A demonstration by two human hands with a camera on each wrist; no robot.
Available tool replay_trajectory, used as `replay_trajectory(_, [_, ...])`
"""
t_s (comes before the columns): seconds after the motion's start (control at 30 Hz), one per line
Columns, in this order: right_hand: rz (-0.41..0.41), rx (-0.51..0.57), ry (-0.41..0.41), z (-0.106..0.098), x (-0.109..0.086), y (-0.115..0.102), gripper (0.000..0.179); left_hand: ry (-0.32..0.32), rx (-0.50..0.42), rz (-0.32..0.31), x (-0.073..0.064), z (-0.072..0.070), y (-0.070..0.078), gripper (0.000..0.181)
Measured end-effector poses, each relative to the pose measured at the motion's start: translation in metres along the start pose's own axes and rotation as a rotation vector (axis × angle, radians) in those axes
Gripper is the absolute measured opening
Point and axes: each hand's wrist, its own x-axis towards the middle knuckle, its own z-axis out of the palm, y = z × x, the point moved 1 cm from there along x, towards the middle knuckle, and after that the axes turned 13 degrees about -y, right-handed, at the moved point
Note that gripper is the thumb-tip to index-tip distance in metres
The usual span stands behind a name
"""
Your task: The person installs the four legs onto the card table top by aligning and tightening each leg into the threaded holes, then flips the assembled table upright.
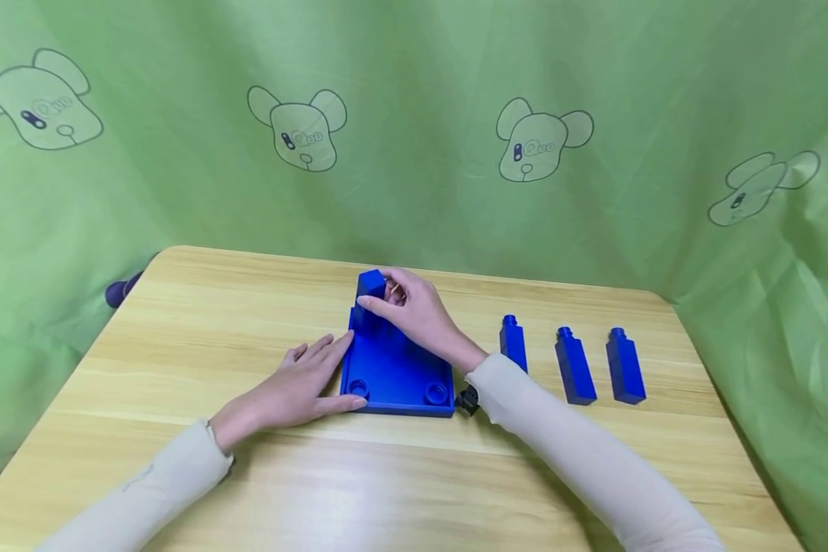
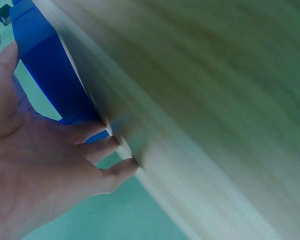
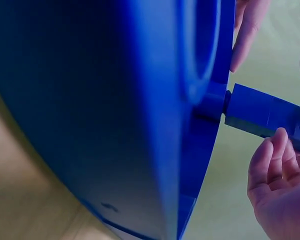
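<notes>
Block, blue, long axis roughly upright, stands just left of frame centre at the tray's upper-left corner, pinched by the nearer right hand, while I see the left hand, fingers extended, touching the tray's left edge.

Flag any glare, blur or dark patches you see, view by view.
Head: pale glare on the near part of the tabletop; left wrist: the tabletop's grain looks soft and smeared, the left hand clearer; right wrist: the blue base is dark and out of focus closest to the camera, the blue block beyond it crisper.
</notes>
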Motion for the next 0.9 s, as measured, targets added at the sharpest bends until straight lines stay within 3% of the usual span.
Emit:
replay_trajectory(0.17, [0.001, -0.010, -0.001, -0.0002, 0.0001, 0.0009, 0.033, -0.001, 0.004, -0.001, 0.0001, -0.0002, 0.0006, 0.106])
replay_trajectory(0.43, [0.004, -0.049, -0.025, -0.0015, -0.0024, -0.0005, 0.041, -0.002, -0.001, -0.002, 0.0003, -0.0001, 0.0009, 0.105])
replay_trajectory(0.9, [-0.007, -0.065, -0.021, -0.0011, -0.0003, -0.0008, 0.025, -0.005, 0.007, -0.006, 0.0004, -0.0001, -0.0016, 0.106])
